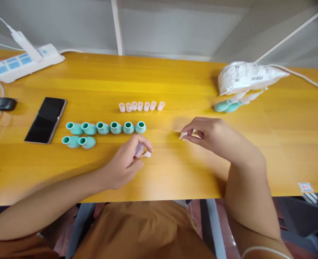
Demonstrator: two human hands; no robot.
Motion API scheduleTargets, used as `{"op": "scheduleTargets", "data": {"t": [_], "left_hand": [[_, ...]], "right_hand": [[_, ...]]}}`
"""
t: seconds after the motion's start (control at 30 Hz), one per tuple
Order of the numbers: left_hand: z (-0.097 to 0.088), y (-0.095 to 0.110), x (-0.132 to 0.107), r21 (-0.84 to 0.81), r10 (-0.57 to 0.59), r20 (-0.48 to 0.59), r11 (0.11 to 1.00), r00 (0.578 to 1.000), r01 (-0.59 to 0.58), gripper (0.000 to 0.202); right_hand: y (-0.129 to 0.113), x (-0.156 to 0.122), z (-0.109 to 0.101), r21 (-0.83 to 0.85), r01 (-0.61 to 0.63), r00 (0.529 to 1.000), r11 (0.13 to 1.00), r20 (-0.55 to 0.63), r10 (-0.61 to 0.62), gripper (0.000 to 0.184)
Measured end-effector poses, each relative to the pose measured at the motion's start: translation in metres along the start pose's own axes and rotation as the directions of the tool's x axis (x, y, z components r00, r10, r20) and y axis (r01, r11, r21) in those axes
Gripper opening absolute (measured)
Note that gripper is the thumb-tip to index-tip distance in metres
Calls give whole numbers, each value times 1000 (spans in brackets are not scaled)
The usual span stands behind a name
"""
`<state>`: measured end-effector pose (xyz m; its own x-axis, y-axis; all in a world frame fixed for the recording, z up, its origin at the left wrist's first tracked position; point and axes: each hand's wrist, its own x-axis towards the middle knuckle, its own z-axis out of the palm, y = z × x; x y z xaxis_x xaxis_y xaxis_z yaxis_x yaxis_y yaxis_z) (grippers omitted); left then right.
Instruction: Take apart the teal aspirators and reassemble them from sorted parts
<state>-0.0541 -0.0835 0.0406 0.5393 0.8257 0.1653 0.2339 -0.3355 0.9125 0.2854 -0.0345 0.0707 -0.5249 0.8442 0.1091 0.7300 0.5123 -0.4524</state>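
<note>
We identify a glossy, yellow-brown wooden table (180,79) spanning the full width of the view. Behind its rear edge, we find grey panelling (169,32), divided by a narrow white vertical strip (117,28). Pale glare (150,189) lies near the front edge. Below, we note grey bars (83,225), possibly chair parts or table supports; shadow obscures them.
</note>
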Motion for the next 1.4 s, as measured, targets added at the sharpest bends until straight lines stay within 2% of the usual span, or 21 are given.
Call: {"op": "scheduleTargets", "data": {"t": [0.1, 0.3, 0.43, 0.57, 0.73, 0.93, 1.07, 1.13, 1.23, 1.33, 1.4], "left_hand": [[2, 0, 1, -56, -16, 29, 998, 999, 17, 25], [4, 2, 1, -102, -96, 127, 989, 987, 109, 32], [9, -3, 1, -275, -79, 126, 955, 989, 111, 26], [9, -5, 4, -362, -113, 129, 919, 985, 153, 33], [5, -2, 7, -469, -182, 122, 856, 976, 218, 39], [3, -5, 11, -624, -161, 116, 756, 980, 198, 32], [1, -5, 12, -630, -163, 139, 747, 977, 214, 33], [-1, -4, 13, -584, -169, 128, 784, 977, 212, 34], [-2, -2, 15, -543, -179, 96, 815, 979, 202, 32], [0, -2, 15, -589, -210, 81, 778, 974, 216, 27], [1, -5, 14, -610, -232, 71, 760, 970, 227, 26]], "right_hand": [[4, -4, 5, -80, 3, 998, 997, 68, 3, 13], [3, -12, 9, -167, -50, 997, 985, 53, 60, 10], [6, -12, 12, -215, -23, 998, 976, 47, 33, 14], [5, -10, 16, -278, -12, 995, 961, 91, 39, 14], [3, -8, 18, -261, -32, 991, 965, 113, 64, 18], [4, -8, 19, -230, -68, 990, 971, 104, 94, 19], [1, -6, 19, -197, -62, 993, 978, 87, 81, 19], [-5, -3, 16, -143, -11, 996, 990, 84, 23, 17], [-19, 3, 10, 79, 87, 993, 993, 78, -93, 12], [-36, 7, 12, 339, 141, 987, 930, 23, -158, 7], [-44, 10, 18, 451, 185, 981, 873, -30, -192, 6]]}}
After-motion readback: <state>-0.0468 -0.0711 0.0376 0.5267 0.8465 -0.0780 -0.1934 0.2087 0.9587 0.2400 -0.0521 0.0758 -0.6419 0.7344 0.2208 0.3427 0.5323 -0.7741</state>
